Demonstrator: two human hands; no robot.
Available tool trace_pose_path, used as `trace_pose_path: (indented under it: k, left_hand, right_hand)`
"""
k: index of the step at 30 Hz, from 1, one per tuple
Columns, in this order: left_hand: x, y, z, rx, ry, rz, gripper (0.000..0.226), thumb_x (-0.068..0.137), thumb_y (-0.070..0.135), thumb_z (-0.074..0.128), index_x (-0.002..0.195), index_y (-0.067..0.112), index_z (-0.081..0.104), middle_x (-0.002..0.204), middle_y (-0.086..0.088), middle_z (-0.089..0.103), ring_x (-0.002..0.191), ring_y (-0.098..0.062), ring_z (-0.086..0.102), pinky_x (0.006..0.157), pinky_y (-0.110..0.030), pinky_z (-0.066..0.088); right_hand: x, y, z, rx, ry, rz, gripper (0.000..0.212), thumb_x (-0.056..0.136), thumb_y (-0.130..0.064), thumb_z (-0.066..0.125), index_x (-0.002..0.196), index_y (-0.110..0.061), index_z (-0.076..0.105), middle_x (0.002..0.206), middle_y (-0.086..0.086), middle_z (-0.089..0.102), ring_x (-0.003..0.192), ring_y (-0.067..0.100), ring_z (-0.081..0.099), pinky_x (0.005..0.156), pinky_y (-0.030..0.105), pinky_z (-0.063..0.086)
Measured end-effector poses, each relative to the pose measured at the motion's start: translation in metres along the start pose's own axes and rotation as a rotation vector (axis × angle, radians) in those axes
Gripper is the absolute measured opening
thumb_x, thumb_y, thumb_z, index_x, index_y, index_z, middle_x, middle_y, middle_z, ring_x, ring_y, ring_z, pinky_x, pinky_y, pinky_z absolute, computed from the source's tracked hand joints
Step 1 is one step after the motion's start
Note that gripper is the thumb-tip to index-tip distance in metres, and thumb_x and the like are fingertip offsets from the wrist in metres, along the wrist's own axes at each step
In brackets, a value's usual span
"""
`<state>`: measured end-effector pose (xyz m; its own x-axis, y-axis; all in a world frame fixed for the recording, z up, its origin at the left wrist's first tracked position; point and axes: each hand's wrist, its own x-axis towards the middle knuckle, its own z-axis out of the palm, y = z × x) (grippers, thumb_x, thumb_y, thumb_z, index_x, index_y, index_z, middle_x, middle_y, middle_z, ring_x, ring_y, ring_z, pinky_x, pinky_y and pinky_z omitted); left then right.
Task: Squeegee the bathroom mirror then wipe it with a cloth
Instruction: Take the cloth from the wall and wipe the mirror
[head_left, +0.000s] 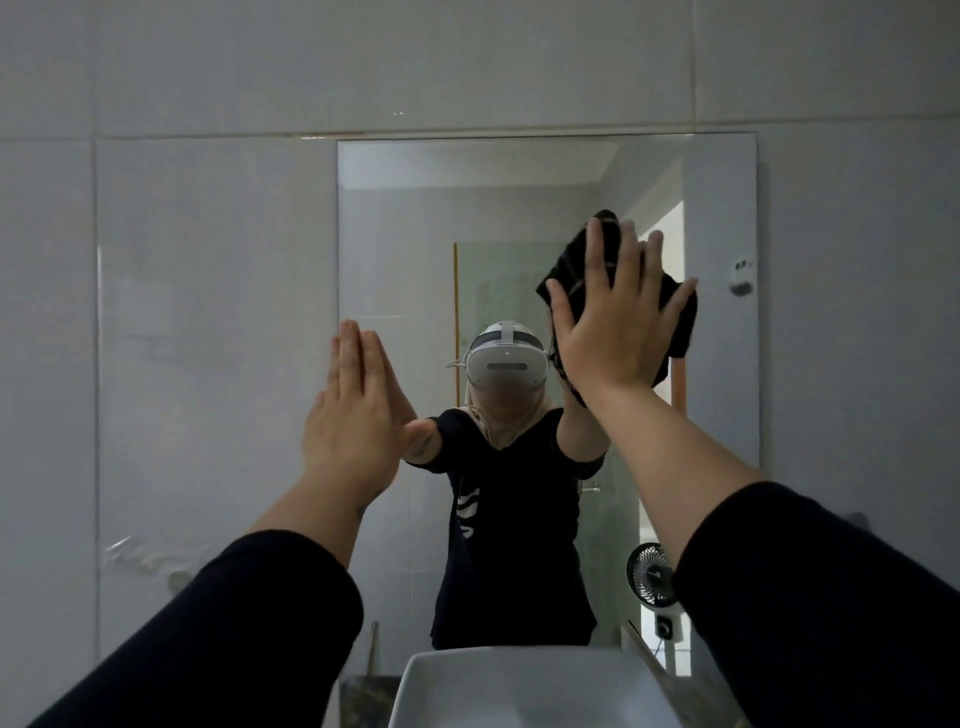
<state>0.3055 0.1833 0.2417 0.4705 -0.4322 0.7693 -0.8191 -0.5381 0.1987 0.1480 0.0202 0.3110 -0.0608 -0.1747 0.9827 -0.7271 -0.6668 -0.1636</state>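
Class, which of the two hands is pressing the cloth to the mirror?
The right hand, flat on the black cloth high on the mirror; the left hand is empty.

My right hand (613, 322) hides most of the black cloth (675, 317). The white sink (530, 686) is cut off at the bottom. My fingertips look blurry.

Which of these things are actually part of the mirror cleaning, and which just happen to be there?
In the job:
- mirror
- black cloth, pressed flat under the right hand
- left hand, open at the mirror's left edge

Just there:
- white basin
- small fan, seen as a reflection
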Motion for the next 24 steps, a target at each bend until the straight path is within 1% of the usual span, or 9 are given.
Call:
trace_pose_path:
  k: [3,5,7,11,14,17,20,24]
  left_hand:
    - [-0.002,-0.006,0.0,0.005,0.048,0.049,0.114,0.078,0.074,0.045,0.145,0.015,-0.025,0.155,0.0,-0.032,0.144,-0.016,-0.024,0.12,-0.046,0.011]
    - [-0.006,-0.012,0.001,-0.019,0.088,0.063,0.111,0.079,0.074,0.043,0.147,0.016,-0.022,0.157,0.001,-0.027,0.145,-0.014,-0.021,0.119,-0.048,0.005]
    - [-0.014,-0.021,0.004,-0.055,0.102,0.041,0.109,0.08,0.074,0.042,0.147,0.017,-0.023,0.158,0.002,-0.025,0.145,-0.013,-0.021,0.118,-0.049,0.0]
    - [-0.035,-0.043,0.019,-0.089,0.029,-0.019,0.107,0.082,0.072,0.042,0.146,0.018,-0.024,0.157,0.002,-0.027,0.145,-0.012,-0.021,0.119,-0.052,0.0]
    - [-0.047,-0.05,0.028,-0.101,0.012,-0.039,0.105,0.084,0.069,0.042,0.146,0.017,-0.024,0.157,0.002,-0.026,0.145,-0.012,-0.02,0.119,-0.052,0.0]
    - [-0.055,-0.049,0.036,-0.142,0.002,-0.089,0.101,0.086,0.064,0.043,0.146,0.017,-0.024,0.157,0.002,-0.025,0.145,-0.012,-0.019,0.119,-0.051,0.002]
    - [-0.059,-0.046,0.041,-0.184,0.008,-0.108,0.095,0.09,0.057,0.044,0.147,0.018,-0.021,0.158,0.003,-0.024,0.146,-0.012,-0.017,0.119,-0.051,0.004]
    - [-0.058,-0.042,0.037,-0.169,-0.015,-0.117,0.093,0.091,0.052,0.047,0.148,0.021,-0.019,0.158,0.0,-0.023,0.147,-0.015,-0.014,0.119,-0.05,0.006]
  right_hand:
    - [-0.002,-0.036,0.002,0.023,-0.015,-0.084,0.066,0.094,-0.058,0.032,0.15,-0.025,0.024,0.155,0.009,0.029,0.144,0.035,0.022,0.108,0.068,0.019]
    - [-0.005,-0.06,0.005,0.034,-0.013,-0.14,0.065,0.094,-0.057,0.034,0.15,-0.025,0.024,0.155,0.009,0.03,0.144,0.035,0.022,0.108,0.067,0.018]
    - [-0.01,-0.085,0.008,0.046,-0.02,-0.188,0.065,0.094,-0.057,0.033,0.15,-0.025,0.024,0.155,0.009,0.03,0.144,0.035,0.022,0.108,0.067,0.016]
    - [-0.025,-0.128,0.014,0.066,-0.04,-0.325,0.064,0.094,-0.055,0.036,0.149,-0.025,0.028,0.154,0.009,0.032,0.143,0.035,0.024,0.107,0.067,0.017]
    - [-0.041,-0.151,0.018,0.088,-0.054,-0.415,0.064,0.094,-0.055,0.038,0.149,-0.026,0.029,0.153,0.008,0.033,0.143,0.034,0.024,0.108,0.066,0.016]
    - [-0.058,-0.159,0.021,0.095,-0.073,-0.499,0.065,0.092,-0.055,0.043,0.149,-0.027,0.028,0.153,0.007,0.034,0.143,0.034,0.026,0.11,0.065,0.014]
    - [-0.073,-0.15,0.023,0.096,-0.087,-0.568,0.064,0.092,-0.054,0.045,0.149,-0.028,0.029,0.153,0.008,0.035,0.142,0.034,0.027,0.111,0.064,0.014]
    - [-0.086,-0.124,0.02,0.078,-0.108,-0.585,0.065,0.093,-0.054,0.044,0.15,-0.029,0.025,0.153,0.007,0.033,0.144,0.032,0.024,0.112,0.062,0.012]
